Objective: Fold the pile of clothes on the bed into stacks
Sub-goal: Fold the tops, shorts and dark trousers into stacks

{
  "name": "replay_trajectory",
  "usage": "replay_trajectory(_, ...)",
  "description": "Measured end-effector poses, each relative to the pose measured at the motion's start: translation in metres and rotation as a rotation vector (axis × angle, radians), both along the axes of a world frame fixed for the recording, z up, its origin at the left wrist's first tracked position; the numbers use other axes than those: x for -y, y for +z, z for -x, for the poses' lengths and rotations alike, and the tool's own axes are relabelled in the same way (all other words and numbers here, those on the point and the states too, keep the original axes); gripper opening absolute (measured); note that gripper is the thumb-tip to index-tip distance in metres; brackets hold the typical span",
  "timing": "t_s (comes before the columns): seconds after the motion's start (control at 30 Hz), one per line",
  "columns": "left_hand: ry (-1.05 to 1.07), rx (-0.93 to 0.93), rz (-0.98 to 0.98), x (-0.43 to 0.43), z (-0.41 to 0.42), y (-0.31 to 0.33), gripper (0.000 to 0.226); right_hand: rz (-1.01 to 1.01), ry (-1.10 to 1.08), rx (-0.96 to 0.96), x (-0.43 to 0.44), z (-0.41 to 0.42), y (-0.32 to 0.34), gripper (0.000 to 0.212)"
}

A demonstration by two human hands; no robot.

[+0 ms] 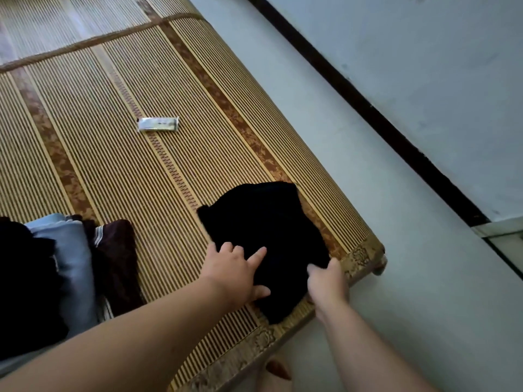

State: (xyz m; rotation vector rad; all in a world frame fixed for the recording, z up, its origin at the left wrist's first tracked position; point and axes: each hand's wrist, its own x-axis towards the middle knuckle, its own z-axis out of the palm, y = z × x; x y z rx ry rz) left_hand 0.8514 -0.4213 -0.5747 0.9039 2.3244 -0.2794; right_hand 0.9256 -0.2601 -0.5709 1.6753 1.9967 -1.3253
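The black garment point(268, 230) lies bunched on the bed's bamboo mat point(113, 151), lower centre of the frame, near the bed corner. The left grip point(236, 268) presses on it with fingers extended, apparently pinning the cloth. The right grip point(325, 278) pinches its right edge, likely to draw a fold. The pile of clothes point(70, 264) sits at lower left. A small packet point(158, 124) lies at upper centre.
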Motion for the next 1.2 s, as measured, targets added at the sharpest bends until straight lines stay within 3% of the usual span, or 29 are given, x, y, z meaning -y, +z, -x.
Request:
replay_trajectory(0.13,0.143,0.169,-0.06,-0.009,-0.032,0.009,0.093,-0.045,0.099,-0.166,-0.015,0.024,0.013,0.032)
replay_trajectory(0.2,0.285,0.25,-0.2,-0.003,-0.038,0.011,0.084,-0.061,0.196,-0.165,-0.019,0.027,0.017,0.046)
replay_trajectory(0.27,0.45,0.118,-0.357,0.011,-0.034,0.011,0.076,-0.078,0.335,-0.087,-0.023,0.027,0.015,0.062)
replay_trajectory(0.33,0.661,-0.009,-0.365,0.025,-0.023,0.007,0.08,-0.06,0.437,-0.022,-0.025,0.028,0.012,0.074)
replay_trajectory(0.4,0.928,0.079,-0.313,0.036,-0.011,0.003,0.084,-0.096,0.557,0.056,-0.024,0.03,0.008,0.079)
replay_trajectory(0.57,1.105,0.198,-0.485,0.042,0.009,-0.01,0.087,-0.159,0.73,0.102,-0.022,0.035,0.002,0.07)
replay_trajectory(0.67,1.316,0.462,-0.677,0.037,0.019,-0.006,0.089,-0.077,0.676,0.036,-0.027,0.033,0.004,0.062)
replay_trajectory(0.73,1.354,0.58,-0.781,0.039,0.02,0.002,0.084,-0.015,0.585,-0.047,-0.031,0.03,0.011,0.06)
replay_trajectory(0.83,1.317,0.614,-0.914,0.044,0.015,0.02,0.085,0.031,0.512,-0.148,-0.035,0.027,0.03,0.062)
replay_trajectory(1.03,1.28,0.429,-1.029,0.069,0.008,0.089,0.086,0.055,0.618,-0.314,-0.024,0.033,0.085,0.064)
replay_trajectory(1.2,1.328,0.264,-1.039,0.129,-0.02,0.154,0.071,0.124,0.733,-0.346,0.013,0.051,0.132,0.045)
